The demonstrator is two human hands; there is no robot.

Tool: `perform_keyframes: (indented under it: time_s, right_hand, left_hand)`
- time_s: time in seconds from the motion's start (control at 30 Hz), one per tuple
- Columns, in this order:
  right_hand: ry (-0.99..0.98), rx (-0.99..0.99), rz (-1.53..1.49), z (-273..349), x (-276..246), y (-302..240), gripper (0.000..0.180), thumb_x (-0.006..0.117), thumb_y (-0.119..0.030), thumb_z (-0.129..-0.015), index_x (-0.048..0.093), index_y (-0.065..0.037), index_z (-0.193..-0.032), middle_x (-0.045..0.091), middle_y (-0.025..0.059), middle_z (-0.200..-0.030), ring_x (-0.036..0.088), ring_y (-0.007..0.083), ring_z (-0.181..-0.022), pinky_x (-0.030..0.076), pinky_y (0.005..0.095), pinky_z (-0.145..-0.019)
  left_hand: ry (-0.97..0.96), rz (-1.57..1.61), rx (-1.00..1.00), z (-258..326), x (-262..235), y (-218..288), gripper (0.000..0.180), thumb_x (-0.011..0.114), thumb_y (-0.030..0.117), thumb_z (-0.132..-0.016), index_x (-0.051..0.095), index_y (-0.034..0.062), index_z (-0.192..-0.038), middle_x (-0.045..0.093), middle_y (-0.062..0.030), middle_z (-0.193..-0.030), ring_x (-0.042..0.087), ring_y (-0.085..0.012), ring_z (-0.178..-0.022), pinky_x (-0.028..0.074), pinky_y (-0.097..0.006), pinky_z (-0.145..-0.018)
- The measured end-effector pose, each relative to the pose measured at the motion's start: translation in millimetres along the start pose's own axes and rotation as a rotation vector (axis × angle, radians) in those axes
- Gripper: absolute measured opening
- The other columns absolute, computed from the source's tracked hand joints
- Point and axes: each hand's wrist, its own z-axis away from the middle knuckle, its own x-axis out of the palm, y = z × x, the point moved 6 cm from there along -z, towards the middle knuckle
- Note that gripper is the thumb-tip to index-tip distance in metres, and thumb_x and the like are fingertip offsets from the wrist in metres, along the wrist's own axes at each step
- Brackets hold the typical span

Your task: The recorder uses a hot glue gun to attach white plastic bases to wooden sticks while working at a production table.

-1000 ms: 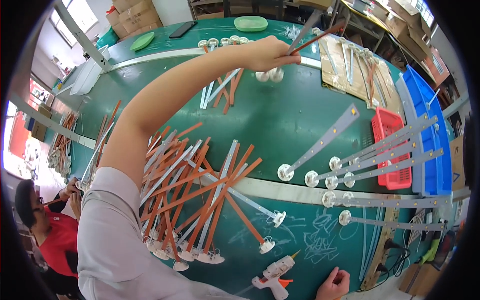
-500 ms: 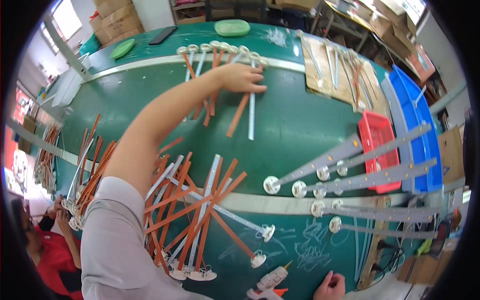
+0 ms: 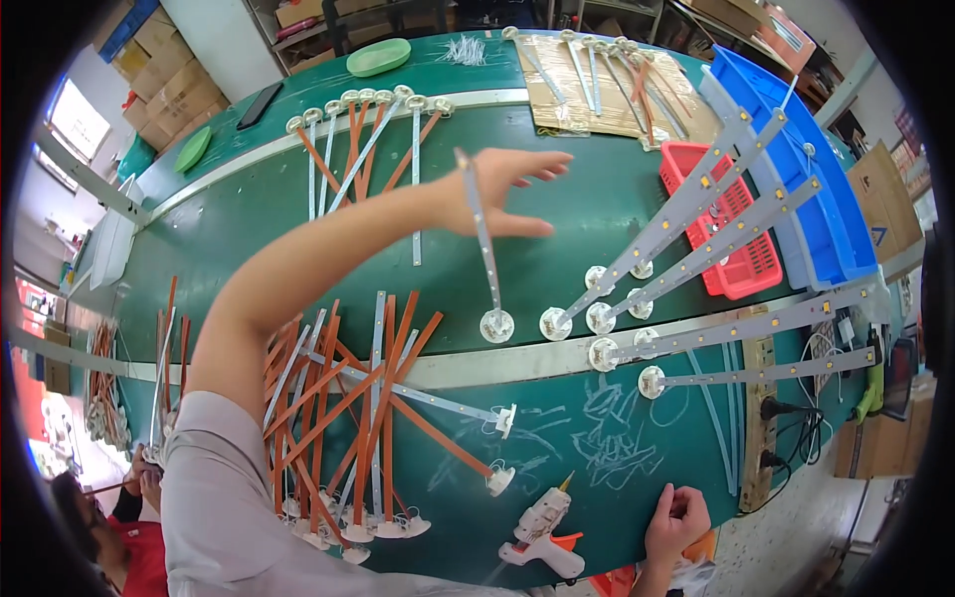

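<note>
My left hand (image 3: 502, 194) reaches across the green table with its fingers stretched out and spread. A thin LED strip (image 3: 481, 234) stands upright on its round white base (image 3: 496, 326), its upper end in front of the hand near the wrist; the fingers are not around it. To its right, several more LED strips (image 3: 686, 209) stand on similar bases. My right hand (image 3: 676, 522) is at the lower right, fingers curled in, with nothing seen in them. The nearest thing to its left is a white glue gun (image 3: 545, 522) with an orange trigger.
Orange-backed strips (image 3: 373, 398) lie heaped at the near left. Further strips (image 3: 416, 179) line the far ledge, and others rest on cardboard (image 3: 557, 114). A red basket (image 3: 761, 269) and blue bin (image 3: 846, 254) stand right, above a power strip (image 3: 760, 398). A co-worker (image 3: 129, 537) sits lower left.
My left hand has come back from the far row of strips, and its fingers are spread. One more LED strip now stands left of the upright group. The view has shifted; the glue gun shows fully.
</note>
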Motion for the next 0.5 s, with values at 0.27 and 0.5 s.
perform_keyframes:
  time_s: [0.27,0.5]
  right_hand:
    - [0.002,0.037,-0.003,1.0,-1.3,6.9,0.015,0.074,-0.004,-0.082,0.060,-0.002,-0.076,0.054,0.0061,-0.059,0.052,0.0170,-0.047,0.037,0.0305,-0.047]
    - [0.014,0.046,-0.029,1.2,-1.8,8.1,0.014,0.076,-0.004,-0.082,0.062,-0.002,-0.078,0.057,0.0047,-0.060,0.054,0.0144,-0.047,0.039,0.0255,-0.046]
  left_hand:
    - [-0.024,0.276,0.105,-59.3,64.7,46.9,0.091,0.083,0.026,-0.079,0.036,0.0107,-0.155,0.057,-0.0170,-0.143,0.059,-0.0291,-0.129,0.048,-0.047,-0.106]
    - [0.059,0.451,0.172,-100.5,78.4,51.2,0.082,0.085,0.032,-0.077,0.048,0.0093,-0.146,0.066,-0.0149,-0.128,0.064,-0.0274,-0.117,0.052,-0.041,-0.095]
